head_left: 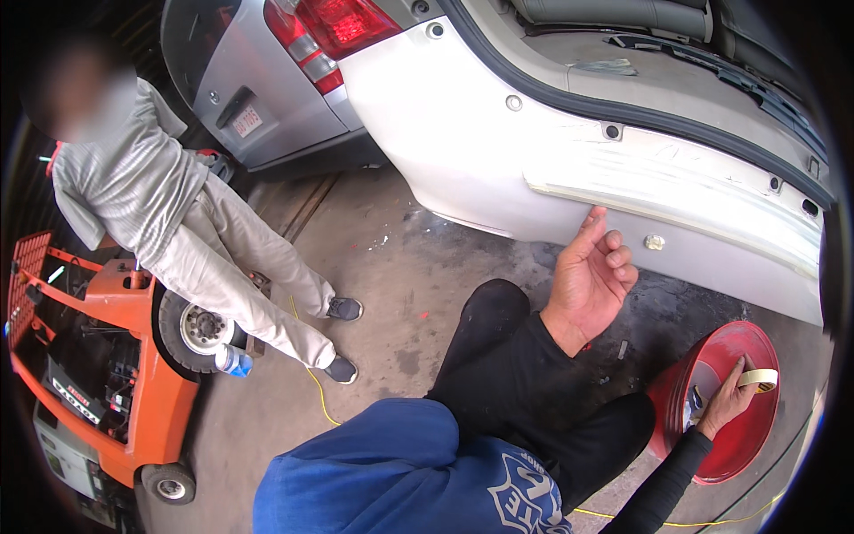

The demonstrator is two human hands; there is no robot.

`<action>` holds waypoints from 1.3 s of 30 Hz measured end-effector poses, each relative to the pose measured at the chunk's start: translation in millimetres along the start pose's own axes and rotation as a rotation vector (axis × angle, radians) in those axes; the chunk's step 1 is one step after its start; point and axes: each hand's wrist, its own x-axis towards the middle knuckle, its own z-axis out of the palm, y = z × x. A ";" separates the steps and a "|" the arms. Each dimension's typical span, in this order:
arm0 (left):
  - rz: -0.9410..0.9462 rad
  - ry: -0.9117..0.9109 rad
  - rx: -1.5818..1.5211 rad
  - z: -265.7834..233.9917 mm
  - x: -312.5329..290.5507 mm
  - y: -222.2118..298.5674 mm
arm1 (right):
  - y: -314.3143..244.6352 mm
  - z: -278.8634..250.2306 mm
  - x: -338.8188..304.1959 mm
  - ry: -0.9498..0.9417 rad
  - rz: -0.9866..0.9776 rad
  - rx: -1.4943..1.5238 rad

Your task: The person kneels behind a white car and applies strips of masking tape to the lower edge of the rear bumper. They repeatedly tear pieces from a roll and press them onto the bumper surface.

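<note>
My left hand [587, 289] is raised palm-up in front of a white car bumper [445, 142]. Its thumb reaches the lower edge of a pale strip of masking tape [569, 194] on the bumper, though contact is hard to confirm. The other fingers curl loosely, with nothing visible in them. Farther right, my right hand [722, 405] grips a roll of masking tape [758, 381] over the mouth of a red bucket [685, 378]. Some small items inside the bucket are partly hidden by that hand.
A person [169, 178] in grey stands at the left, beside an orange forklift [147, 356]. Behind them is a silver vehicle [258, 98]. A yellow cord [316, 392] crosses the concrete floor. The white car's rear is open above the bumper, showing its cargo floor [676, 76].
</note>
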 end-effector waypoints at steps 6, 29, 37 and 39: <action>-0.982 -0.993 0.578 4.1 -24.7 -3.3 | 1.7 0.3 -2.1 -0.009 -0.029 -0.027; 0.921 -0.424 2.132 -65.1 -12.0 51.5 | -38.0 5.0 -6.4 -0.058 -0.006 -0.127; 1.092 -0.376 2.731 40.6 16.3 122.7 | -54.7 7.7 -13.8 -0.104 -0.006 -0.143; 0.980 -0.392 2.764 53.3 15.0 124.9 | -57.3 8.1 -14.1 -0.092 -0.088 -0.178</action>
